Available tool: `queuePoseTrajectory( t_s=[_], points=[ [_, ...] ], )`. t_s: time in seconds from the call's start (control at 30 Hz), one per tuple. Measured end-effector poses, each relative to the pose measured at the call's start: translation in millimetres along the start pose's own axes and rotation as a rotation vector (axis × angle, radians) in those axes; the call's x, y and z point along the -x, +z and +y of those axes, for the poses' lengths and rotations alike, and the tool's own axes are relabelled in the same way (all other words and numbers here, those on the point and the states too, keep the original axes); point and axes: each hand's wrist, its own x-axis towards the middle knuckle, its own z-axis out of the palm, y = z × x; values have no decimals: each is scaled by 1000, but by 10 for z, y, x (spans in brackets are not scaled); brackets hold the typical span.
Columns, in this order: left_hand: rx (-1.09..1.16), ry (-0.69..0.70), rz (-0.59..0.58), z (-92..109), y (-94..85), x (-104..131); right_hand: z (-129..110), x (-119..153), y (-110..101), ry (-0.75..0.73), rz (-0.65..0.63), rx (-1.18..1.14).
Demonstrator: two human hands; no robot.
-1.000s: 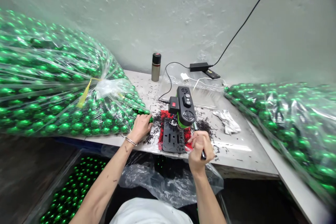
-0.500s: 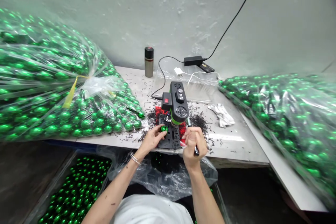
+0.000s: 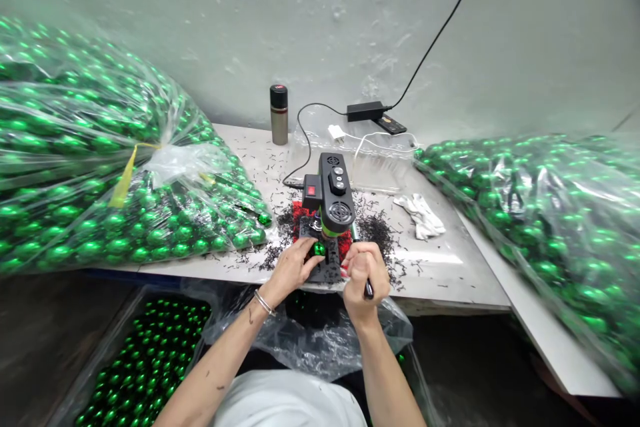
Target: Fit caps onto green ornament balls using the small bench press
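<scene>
My left hand (image 3: 293, 267) has a shiny green ball (image 3: 319, 249) between thumb and fingers, low over the dark base plate (image 3: 325, 272) of a small bench press (image 3: 337, 190). The ball sits just in front of the press head and is partly covered by my fingers. My right hand (image 3: 367, 277) is closed in a fist round the press's lever handle (image 3: 369, 289), whose black end shows below the fist. Small black strips lie scattered round the press, and red material (image 3: 345, 243) shows beneath it.
Big clear bags of green balls stand at left (image 3: 65, 200) and right (image 3: 530, 213). A bottle (image 3: 279, 117), a power adapter (image 3: 366, 111), a clear plastic tray (image 3: 385, 177) and a white glove (image 3: 421, 217) lie behind. Below the table edge is a bin of green balls (image 3: 145, 353).
My left hand has shifted slightly inward with the ball, closer to the press head. The right fist stays on the lever handle. The whole view has moved slightly.
</scene>
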Motion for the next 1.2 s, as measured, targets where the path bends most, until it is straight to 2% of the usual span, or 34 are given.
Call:
queuePoseTrajectory(
  t_s=[0.17,0.3,0.47,0.6,0.73,0.8,0.87,1.0,1.1,1.2],
  points=[
    [-43,34,79,-21,86,2,81,100,2,-5,-1,4],
    [-28,27,117,-44,140,24,286,304,26,-80,-20,-23],
    [-28,18,118,-62,168,47,499,518,95,-87,19,-27],
    [-29,15,119,-61,179,58,547,530,110,-136,45,-16],
    [-25,22,132,-62,185,59,556,492,76,-179,-32,53],
    [-22,26,141,-64,190,41,534,462,64,-225,-75,73],
    [-17,26,143,-64,197,13,466,399,59,-223,-56,52],
    [16,0,150,-50,204,33,160,115,25,18,46,-51],
    [43,8,145,-18,155,221,-75,-134,-13,203,20,-59],
    [14,53,103,-11,-6,446,-152,-216,-9,202,23,-72]
  ],
)
